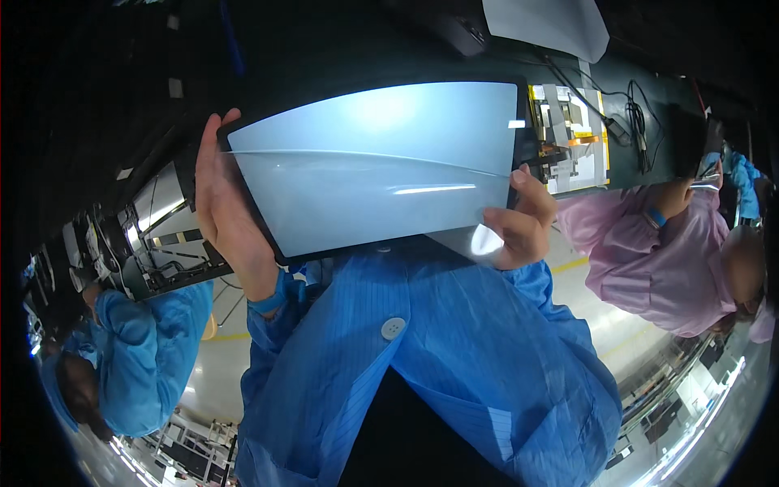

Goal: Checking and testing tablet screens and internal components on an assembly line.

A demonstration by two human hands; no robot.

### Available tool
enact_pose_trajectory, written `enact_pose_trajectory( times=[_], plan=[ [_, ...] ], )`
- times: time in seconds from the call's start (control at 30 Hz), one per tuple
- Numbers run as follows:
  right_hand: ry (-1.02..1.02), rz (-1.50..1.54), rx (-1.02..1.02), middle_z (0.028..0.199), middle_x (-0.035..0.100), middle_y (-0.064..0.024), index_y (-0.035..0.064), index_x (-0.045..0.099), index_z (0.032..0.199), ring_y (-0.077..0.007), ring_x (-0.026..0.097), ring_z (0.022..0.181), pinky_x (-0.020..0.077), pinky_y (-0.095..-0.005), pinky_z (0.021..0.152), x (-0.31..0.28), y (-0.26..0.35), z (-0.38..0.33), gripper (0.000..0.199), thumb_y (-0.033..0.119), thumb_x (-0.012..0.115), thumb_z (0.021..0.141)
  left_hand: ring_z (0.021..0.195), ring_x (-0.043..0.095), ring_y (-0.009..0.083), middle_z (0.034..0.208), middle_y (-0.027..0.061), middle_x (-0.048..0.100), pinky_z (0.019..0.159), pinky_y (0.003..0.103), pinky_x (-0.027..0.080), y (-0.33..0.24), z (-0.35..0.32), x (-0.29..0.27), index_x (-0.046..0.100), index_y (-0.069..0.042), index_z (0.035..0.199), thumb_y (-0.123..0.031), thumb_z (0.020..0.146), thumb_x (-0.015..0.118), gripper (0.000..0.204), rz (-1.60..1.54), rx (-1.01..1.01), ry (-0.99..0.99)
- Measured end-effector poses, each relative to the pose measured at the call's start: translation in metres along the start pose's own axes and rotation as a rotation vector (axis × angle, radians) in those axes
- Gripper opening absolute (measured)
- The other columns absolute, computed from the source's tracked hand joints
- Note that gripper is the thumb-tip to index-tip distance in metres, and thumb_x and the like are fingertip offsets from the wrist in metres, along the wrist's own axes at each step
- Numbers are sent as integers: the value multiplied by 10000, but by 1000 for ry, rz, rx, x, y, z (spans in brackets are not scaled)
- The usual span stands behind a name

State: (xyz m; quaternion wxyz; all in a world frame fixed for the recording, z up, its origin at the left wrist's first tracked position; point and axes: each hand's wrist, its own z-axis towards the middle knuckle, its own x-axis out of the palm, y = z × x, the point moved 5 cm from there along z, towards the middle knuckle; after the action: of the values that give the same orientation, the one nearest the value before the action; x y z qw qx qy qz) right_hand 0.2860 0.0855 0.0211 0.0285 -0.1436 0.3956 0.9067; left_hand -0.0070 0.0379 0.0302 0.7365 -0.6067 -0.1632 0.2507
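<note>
One tablet (373, 170) held between left hand (227, 211) and right hand (523, 215).

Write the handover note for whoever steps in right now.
Left hand: grips the left edge of the tablet, held up in front of the blue coat.
Right hand: pinches the clear film at the tablet's right edge.
Done: film partly lifted; a crease line runs across the screen.
Left: the rest of the film seems not yet off.
Nearby: a co-worker in pink on the right, one in blue on the left.
</note>
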Motion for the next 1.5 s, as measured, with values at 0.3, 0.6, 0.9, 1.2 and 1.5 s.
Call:
enact_pose_trajectory(
  times=[0.3,0.6,0.9,1.2,1.5],
  plan=[
    [460,285,-146,891,640,-136,6,645,881,-195,623,731,494,-280,577,14,53,45,150,74,604,754,1138,514,259,1287,181,477,949,361,433,5,-4,3,411,-24,1320,-215,928,370,438,-2,-113,-97],
    [648,765,-58,792,547,-81,30,601,898,-229,584,702,506,-304,607,54,96,32,141,111,580,785,1109,540,263,1242,200,519,923,365,463,10,-3,4,471,-60,1163,-203,928,442,277,-17,-89,-111],
    [638,734,-75,805,605,-106,-10,656,915,-187,607,623,514,-257,530,51,95,30,171,77,637,768,1063,573,260,1223,191,540,886,352,490,4,-8,3,484,-114,995,-234,931,461,138,78,-64,-101],
    [406,293,-131,793,661,-104,-20,617,893,-212,615,607,450,-281,487,29,74,53,150,-52,607,747,1080,546,250,1257,215,504,907,352,457,14,2,-3,515,-87,855,-206,915,494,135,-288,-99,-74],
    [356,-365,-16,1299,453,-188,5,396,1301,-297,504,1123,411,-377,935,19,60,94,680,-32,644,668,1161,482,242,1306,172,481,1003,363,330,17,-7,-14,599,-112,785,-171,831,550,90,-297,-18,-7]
  ],
)
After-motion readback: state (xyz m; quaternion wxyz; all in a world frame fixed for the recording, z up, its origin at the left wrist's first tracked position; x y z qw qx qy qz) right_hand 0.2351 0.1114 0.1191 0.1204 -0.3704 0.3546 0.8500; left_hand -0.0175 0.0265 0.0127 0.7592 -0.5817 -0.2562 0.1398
